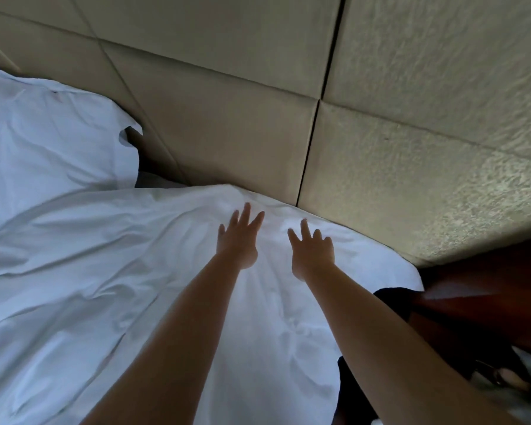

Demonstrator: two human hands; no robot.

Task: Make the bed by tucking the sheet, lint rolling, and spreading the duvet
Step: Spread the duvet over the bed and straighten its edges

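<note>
The left hand is flat, with its fingers straight and spread apart. It holds nothing. The right hand is just beside it, also flat with spread fingers, and it grips nothing either. Both hands reach out over the white duvet, near its top edge. It is hard to tell if the palms press on the cloth or float just above it. Flat hands like these are good for pushing cloth smooth, so the person is most likely flattening and spreading the duvet up toward the top of the bed.

The duvet lies over the bed and has many wrinkles, mostly on the left side. Its top edge sits close to the padded headboard. A white pillow rests to the left, up against the headboard. A bumpy wall stands to the right. Something dark sits by the right edge of the bed. The wrinkles show that more smoothing is needed.
</note>
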